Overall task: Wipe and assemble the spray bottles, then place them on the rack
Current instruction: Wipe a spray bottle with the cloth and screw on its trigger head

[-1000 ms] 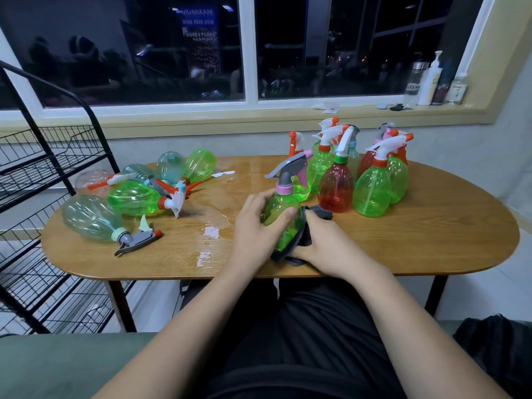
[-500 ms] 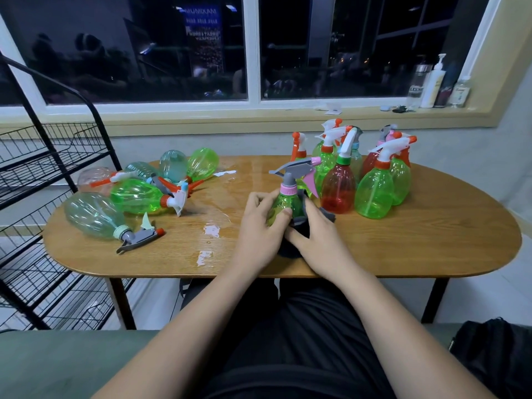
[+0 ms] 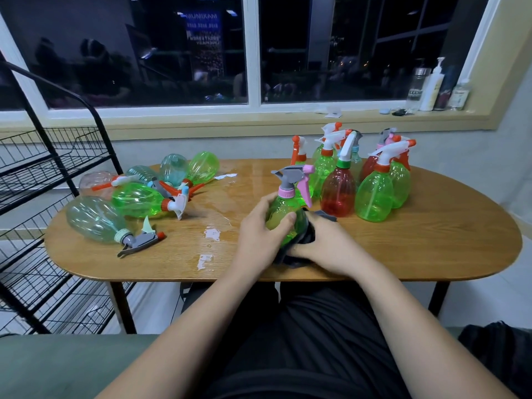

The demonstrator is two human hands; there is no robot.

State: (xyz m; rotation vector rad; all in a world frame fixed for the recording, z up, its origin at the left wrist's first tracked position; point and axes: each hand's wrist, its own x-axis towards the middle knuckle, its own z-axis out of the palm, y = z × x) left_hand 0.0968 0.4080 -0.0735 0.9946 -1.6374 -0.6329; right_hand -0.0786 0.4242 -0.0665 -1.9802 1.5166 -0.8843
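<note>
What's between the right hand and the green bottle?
A dark cloth: the head view shows the right hand pressing it against the green bottle, which the left hand grips.

Window sign: mirrored "MAXIMUM" on top; lower lines illegible.

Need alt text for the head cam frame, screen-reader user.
A person's left hand grips a green spray bottle with a grey-and-pink trigger head while the right hand holds a dark cloth against it, over a wooden table. Upright bottles stand behind on the right; toppled bottles lie at left near a black wire rack.
</note>
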